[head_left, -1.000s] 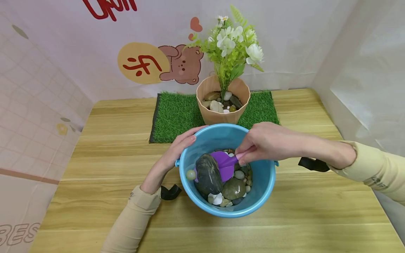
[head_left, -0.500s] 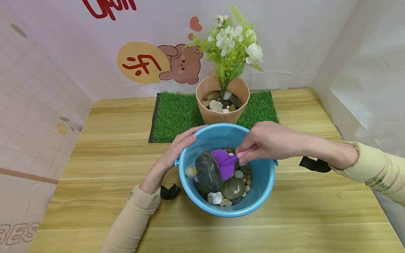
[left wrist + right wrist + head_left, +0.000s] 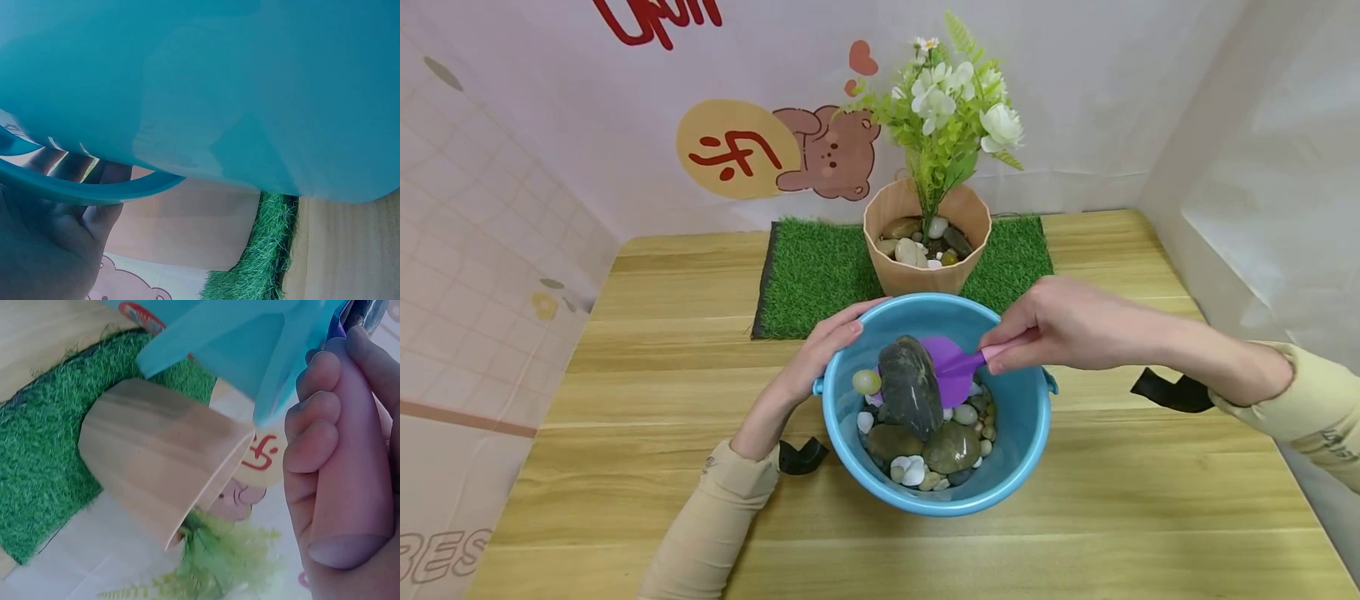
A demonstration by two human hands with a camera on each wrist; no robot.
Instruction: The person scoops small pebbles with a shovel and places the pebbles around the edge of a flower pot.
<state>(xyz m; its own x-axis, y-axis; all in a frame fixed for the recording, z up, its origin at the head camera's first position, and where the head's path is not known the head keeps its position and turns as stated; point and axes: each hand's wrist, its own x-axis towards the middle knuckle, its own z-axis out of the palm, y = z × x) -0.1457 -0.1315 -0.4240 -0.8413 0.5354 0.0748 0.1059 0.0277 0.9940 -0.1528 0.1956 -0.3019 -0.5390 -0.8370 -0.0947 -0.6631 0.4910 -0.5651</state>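
Observation:
In the head view my right hand (image 3: 1063, 325) grips the pink handle (image 3: 353, 462) of a small purple shovel (image 3: 953, 375), fingers wrapped round it in the right wrist view. A large dark wet stone (image 3: 910, 392) lies across the blade inside the blue bucket (image 3: 827, 433), above the other stones. Beside it, at the blade's left edge, sits a pale yellow-green pebble (image 3: 867, 382). My left hand (image 3: 812, 358) holds the bucket's left side at the rim, thumb at the edge and fingers along the outer wall. The left wrist view shows the bucket's blue handle (image 3: 81, 190) crossing these fingers.
A brown-green stone (image 3: 953, 448), white pebbles (image 3: 910, 469) and several smaller stones cover the bucket's bottom. Just behind stands a peach flowerpot (image 3: 917, 279) with white flowers (image 3: 936, 104) and stones, on a green turf mat (image 3: 820, 267). Everything rests on a wooden table (image 3: 662, 333).
My right hand has moved up and right with the shovel, raising the dark stone and the yellow-green pebble. White pebbles and a brown stone beneath now show. My left hand has stayed put.

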